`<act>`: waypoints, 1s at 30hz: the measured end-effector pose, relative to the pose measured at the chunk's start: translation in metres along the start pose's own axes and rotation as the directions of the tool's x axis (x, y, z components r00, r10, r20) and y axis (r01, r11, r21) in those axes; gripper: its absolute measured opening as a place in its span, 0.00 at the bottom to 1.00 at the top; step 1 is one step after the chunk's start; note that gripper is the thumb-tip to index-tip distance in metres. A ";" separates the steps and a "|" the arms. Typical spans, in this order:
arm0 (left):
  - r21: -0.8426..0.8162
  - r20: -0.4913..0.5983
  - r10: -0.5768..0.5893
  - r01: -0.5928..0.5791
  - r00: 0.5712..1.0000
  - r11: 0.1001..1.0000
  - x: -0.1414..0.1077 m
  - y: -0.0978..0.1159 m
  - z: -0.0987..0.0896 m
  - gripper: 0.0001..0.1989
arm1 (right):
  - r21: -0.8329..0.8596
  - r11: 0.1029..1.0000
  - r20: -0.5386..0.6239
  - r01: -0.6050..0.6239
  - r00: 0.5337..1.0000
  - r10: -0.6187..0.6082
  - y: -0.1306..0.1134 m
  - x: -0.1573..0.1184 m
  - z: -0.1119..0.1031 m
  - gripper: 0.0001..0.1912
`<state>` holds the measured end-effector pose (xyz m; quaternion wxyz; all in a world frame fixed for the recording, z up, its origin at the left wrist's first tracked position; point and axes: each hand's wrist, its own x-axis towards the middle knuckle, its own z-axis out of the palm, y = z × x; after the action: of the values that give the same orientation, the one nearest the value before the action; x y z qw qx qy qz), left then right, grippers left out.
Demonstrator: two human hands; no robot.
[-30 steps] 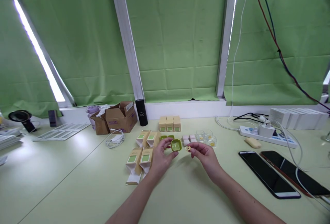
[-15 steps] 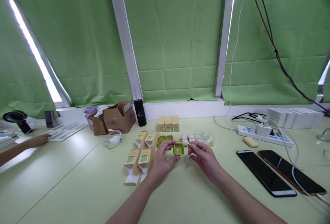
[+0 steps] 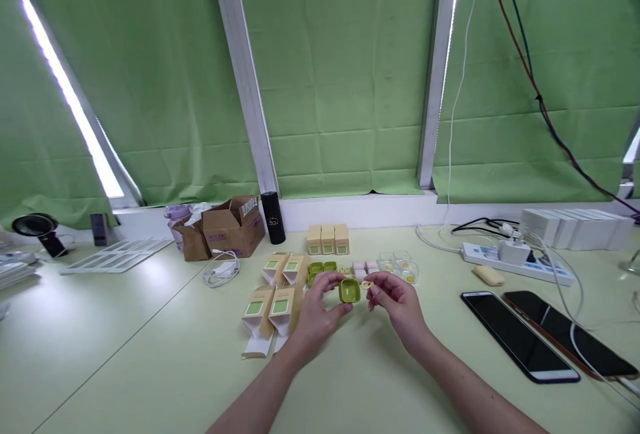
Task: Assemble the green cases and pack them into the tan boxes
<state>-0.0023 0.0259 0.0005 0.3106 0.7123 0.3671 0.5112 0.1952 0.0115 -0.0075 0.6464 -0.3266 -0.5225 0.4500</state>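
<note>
Between thumb and fingers, my left hand (image 3: pixel 323 307) holds a small square green cup (image 3: pixel 349 291), its hollow side facing me. My right hand (image 3: pixel 397 301) pinches a small pale yellow ring-like piece (image 3: pixel 367 285) just right of the cup, apart from it. Behind my hands lie more green cups (image 3: pixel 316 267), small yellow pieces (image 3: pixel 345 271), pink-and-white blocks (image 3: pixel 359 269) and clear round-edged covers (image 3: pixel 409 271). Left of my left hand stand several open kraft boxes (image 3: pixel 257 304) with green labels, their white flaps toward me.
Three closed kraft boxes (image 3: pixel 327 239) stand farther back. A black bottle (image 3: pixel 273 218) and a brown carton (image 3: pixel 234 227) are at the wall. To the right are two phones (image 3: pixel 520 335), a power strip (image 3: pixel 540 269) with cables, and white boxes (image 3: pixel 575 229).
My right hand has turned the yellow piece so its ring shape shows. Another person's hand at the far left has gone out of view. The view has shifted slightly.
</note>
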 end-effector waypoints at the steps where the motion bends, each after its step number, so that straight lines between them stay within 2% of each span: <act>1: 0.001 0.002 0.006 -0.006 1.000 1.000 0.000 0.000 0.000 0.23 | -0.033 0.999 -0.002 0.014 1.000 -0.014 0.000 -0.001 0.000 0.18; 4: 0.013 0.015 0.022 -0.022 1.000 1.000 -0.002 0.003 0.000 0.23 | -0.187 0.979 0.006 0.076 0.997 -0.077 -0.002 -0.005 0.002 0.14; 6: 0.029 0.037 0.036 -0.037 0.999 0.999 -0.003 0.005 0.000 0.23 | -0.347 0.920 0.048 0.183 0.983 -0.178 -0.004 -0.008 0.003 0.09; 8: 0.043 0.060 0.055 -0.058 0.997 0.997 -0.003 0.006 0.000 0.23 | -0.493 0.797 0.136 0.348 0.936 -0.325 -0.006 -0.011 0.003 0.06; 11: 0.071 0.069 0.095 -0.100 0.993 0.992 -0.005 0.005 0.001 0.23 | -0.617 0.564 0.279 0.549 0.822 -0.496 -0.006 -0.013 0.002 0.09; 14: 0.117 0.081 0.138 -0.147 0.987 0.982 -0.006 0.005 0.001 0.23 | -0.687 0.390 0.351 0.613 0.750 -0.560 -0.005 -0.013 0.002 0.11; 17: 0.153 0.103 0.177 -0.191 0.979 0.969 -0.007 0.007 0.002 0.23 | -0.736 0.291 0.363 0.611 0.720 -0.591 -0.007 -0.013 0.003 0.11; 21: 0.170 0.108 0.199 -0.215 0.974 0.962 -0.007 0.012 0.002 0.22 | -0.759 0.233 0.377 0.608 0.702 -0.604 -0.010 -0.014 0.005 0.11; 30: 0.187 0.118 0.212 -0.231 0.970 0.955 -0.008 0.012 0.002 0.23 | -0.755 0.229 0.396 0.614 0.706 -0.587 -0.007 -0.014 0.004 0.11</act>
<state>0.0008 0.0125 0.0054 0.1959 0.8005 0.3187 0.4682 0.1924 -0.0048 -0.0056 0.5124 -0.3653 -0.7634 -0.1458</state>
